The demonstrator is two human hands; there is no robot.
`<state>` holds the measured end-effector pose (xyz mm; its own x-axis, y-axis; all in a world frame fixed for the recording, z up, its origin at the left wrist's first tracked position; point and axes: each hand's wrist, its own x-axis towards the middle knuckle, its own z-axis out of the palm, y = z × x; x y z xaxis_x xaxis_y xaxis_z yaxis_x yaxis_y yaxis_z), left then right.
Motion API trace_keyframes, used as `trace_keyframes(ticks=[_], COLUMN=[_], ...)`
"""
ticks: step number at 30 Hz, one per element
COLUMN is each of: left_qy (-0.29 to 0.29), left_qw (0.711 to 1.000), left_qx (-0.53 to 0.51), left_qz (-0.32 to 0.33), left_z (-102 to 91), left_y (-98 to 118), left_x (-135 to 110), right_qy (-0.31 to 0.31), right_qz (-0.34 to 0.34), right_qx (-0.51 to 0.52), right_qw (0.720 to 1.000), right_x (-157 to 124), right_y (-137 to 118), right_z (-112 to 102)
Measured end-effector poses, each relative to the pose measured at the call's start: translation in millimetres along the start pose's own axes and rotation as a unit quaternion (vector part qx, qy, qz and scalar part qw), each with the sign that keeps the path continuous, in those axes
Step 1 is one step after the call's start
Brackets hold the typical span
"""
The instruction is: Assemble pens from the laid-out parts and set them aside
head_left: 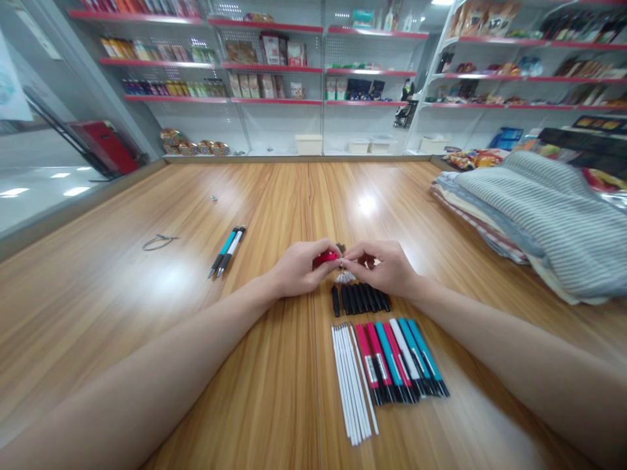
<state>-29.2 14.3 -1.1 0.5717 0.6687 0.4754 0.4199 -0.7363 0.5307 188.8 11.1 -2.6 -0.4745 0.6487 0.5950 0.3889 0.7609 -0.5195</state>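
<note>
Closest to the person, a bundle of thin white refills [350, 385] is lying on the wooden table [274, 391], with one stick slanting slightly away from the rest. Just to their right, a row of pink, teal and white pen barrels [398, 359] is resting side by side, their black ends pointing toward the person. Beyond these, short black tubes [359, 299] are standing in line, lying flat, and behind them small white pieces [345, 277] are sitting in a cluster.

Above that cluster, the left hand [300, 269] is gripping a red piece [324, 258] between thumb and fingers, its end pointing right. The right hand [392, 269] is pinching thumb and forefinger together at that end; what it is holding there is too small to tell. Tiny dark parts [341, 247] are lying just behind the fingertips.

Off to the left, two pens [226, 251] are lying together near a thin grey loop [159, 243]. Folded cloths [543, 209] are piling up at right, and stocked shelves [274, 65] are lining the background.
</note>
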Motion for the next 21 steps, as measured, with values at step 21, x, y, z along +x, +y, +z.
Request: trace_keyframes(ticks=[21], left_qy=[0.077], left_qw=[0.994], left_qx=[-0.062], left_qz=[0.036], left_z=[0.7], left_y=[-5.3], left_x=[0.7], right_qy=[0.115], right_qz=[-0.075], right_qx=[-0.068], right_qw=[0.988], right_x=[0.9], right_y=[4.5], right_z=[2.7])
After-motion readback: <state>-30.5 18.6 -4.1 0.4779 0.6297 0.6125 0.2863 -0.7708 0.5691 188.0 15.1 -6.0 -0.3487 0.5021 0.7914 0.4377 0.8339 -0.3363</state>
